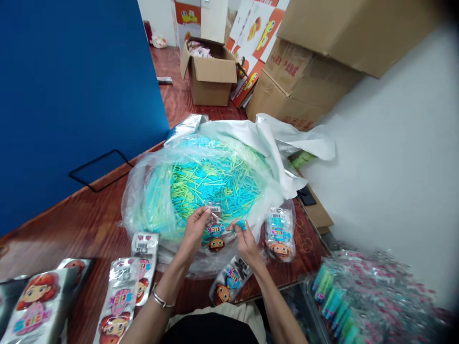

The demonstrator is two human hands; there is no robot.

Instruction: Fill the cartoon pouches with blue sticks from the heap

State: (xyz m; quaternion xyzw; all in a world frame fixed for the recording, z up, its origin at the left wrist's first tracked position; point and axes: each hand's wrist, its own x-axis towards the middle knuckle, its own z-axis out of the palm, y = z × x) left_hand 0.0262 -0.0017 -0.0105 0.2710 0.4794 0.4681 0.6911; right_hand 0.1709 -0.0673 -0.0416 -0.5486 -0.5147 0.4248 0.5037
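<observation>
My left hand (pixel 196 226) pinches the top of a small printed pouch (pixel 216 230) with a cartoon face and the word Stick on it. Close by on the right, my right hand (pixel 246 239) is closed on a small bunch of blue sticks (pixel 241 224). Both hands are over the near edge of a large clear plastic bag (pixel 143 191), which lies wide open. Thin blue and green sticks (pixel 211 177) fill it in a loose heap. Below my right hand lies another pouch (pixel 229 282), partly covered by the wrist.
More flat pouches (pixel 118 301) lie at the left front, beside a stack (pixel 36 310). A pouch with blue contents (pixel 280 234) is on the right. Filled packs (pixel 380 296) crowd a bin at lower right. Cardboard boxes (pixel 301 81) and a blue panel (pixel 71 95) border the table.
</observation>
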